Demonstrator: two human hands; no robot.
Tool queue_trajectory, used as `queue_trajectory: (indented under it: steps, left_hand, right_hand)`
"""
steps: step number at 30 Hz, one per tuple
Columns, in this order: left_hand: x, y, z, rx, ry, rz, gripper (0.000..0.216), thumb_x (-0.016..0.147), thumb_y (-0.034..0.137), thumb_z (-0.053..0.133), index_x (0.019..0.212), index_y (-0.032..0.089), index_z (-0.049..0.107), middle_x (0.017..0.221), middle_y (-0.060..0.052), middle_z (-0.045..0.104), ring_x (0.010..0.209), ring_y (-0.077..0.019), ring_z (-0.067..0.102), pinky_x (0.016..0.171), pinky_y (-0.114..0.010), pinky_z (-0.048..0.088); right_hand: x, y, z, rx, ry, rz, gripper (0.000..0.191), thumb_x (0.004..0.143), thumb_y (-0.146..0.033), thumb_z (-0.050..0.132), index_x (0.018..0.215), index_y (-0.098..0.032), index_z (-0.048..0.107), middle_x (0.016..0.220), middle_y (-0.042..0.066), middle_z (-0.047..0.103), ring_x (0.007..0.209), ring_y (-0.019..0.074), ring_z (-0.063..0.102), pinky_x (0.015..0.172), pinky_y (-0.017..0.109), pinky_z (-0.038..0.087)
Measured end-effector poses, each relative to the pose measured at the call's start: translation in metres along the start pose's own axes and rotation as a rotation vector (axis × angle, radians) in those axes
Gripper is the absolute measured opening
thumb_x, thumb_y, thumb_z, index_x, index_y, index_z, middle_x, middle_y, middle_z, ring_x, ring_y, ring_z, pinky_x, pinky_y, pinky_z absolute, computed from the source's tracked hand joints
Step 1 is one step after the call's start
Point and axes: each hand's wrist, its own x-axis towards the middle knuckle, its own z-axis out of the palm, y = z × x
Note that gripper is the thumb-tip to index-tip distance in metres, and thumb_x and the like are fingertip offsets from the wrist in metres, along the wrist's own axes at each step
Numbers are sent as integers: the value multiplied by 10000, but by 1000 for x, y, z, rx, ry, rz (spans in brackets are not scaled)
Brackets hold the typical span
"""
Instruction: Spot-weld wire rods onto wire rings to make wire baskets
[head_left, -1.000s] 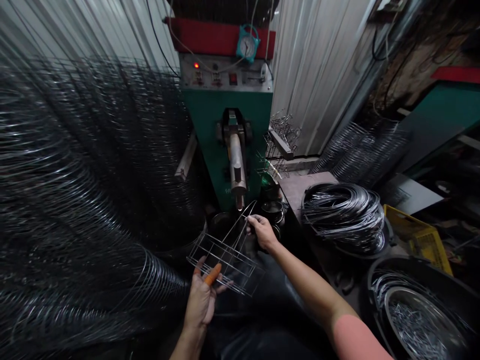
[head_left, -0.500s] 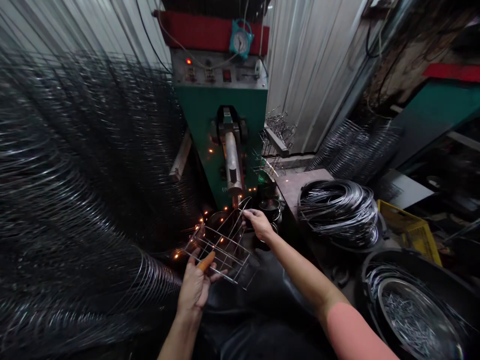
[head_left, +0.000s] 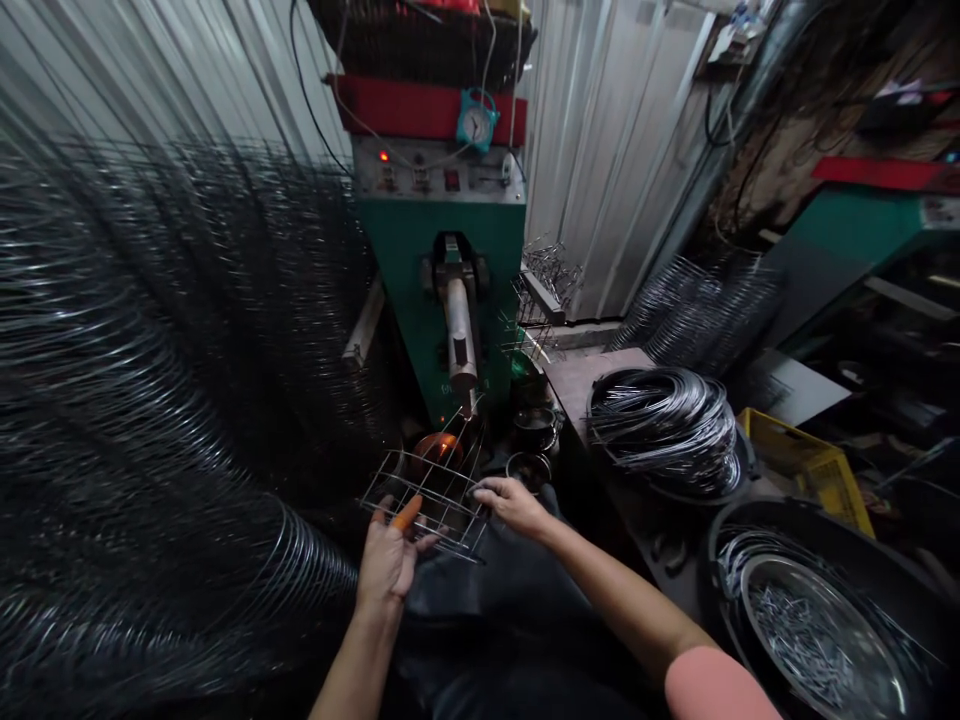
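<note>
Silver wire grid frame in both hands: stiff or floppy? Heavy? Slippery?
Likely stiff: the silver wire grid frame shows no sag though the left hand and right hand grip only its near side. Probably light: thin wire, mostly gaps. Shiny bare wire may slip.

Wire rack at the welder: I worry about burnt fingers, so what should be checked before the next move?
1. Left hand grips wire rack at its near edge: ok.
2. Right hand holds the rack's right side: ok.
3. Both hands apart from electrode tip: ok.
4. Orange finger guard on: ok.
5. Rack wire touching the tip: cannot tell.
6. Red panel light lit: ok.
</note>
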Motion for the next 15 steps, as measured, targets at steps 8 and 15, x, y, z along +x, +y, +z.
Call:
queue_trajectory:
  steps: [8, 15]
  left_hand:
    - [5, 2, -2, 14, -4, 16, 414, 686, 30, 491, 1037, 241, 426, 783, 19, 553, 569, -90, 519, 651, -480, 527]
    - [-31, -4, -21, 56, -178, 42, 514, 665, 329, 667, 1116, 227, 441, 862, -39, 589, 797, -190, 594, 791, -445, 479]
  right_hand:
    - [4, 13, 3, 272, -37, -22, 316, 728, -442, 578, 888, -174, 624, 716, -8, 596, 655, 111, 532, 650, 234, 412]
    - [-40, -3, 3, 515, -196, 94, 376, 746, -531, 533, 769, -156, 528, 596, -18, 567, 488, 84, 518, 448, 180, 339]
